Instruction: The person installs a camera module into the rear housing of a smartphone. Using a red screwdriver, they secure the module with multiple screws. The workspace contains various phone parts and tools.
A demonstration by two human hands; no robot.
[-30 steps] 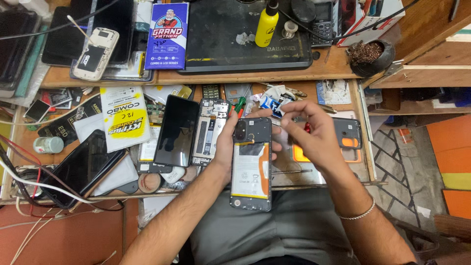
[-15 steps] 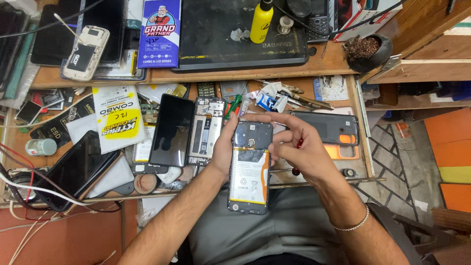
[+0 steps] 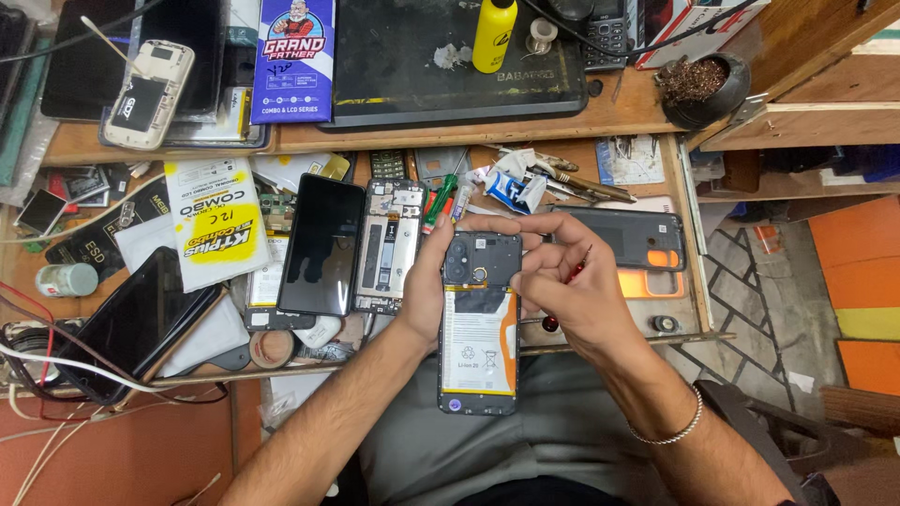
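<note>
Fingers (image 3: 441, 245) of left hand (image 3: 427, 290) wrapped around left edge of opened phone (image 3: 479, 333), thumb over its top. Fingers (image 3: 539, 230) of right hand (image 3: 572, 290) curled closed around red-handled screwdriver (image 3: 562, 295), fingertips touching phone's upper right corner beside camera block. Phone held upright at centre frame, back cover off, white battery (image 3: 478, 349) exposed, lower end over lap. Just left on cluttered surface (image 3: 309, 141): bare phone frame (image 3: 389, 245) and black screen panel (image 3: 322, 245). Right of hands: orange-and-grey back cover (image 3: 633, 245). Yellow bottle (image 3: 493, 34) at upper centre.
</note>
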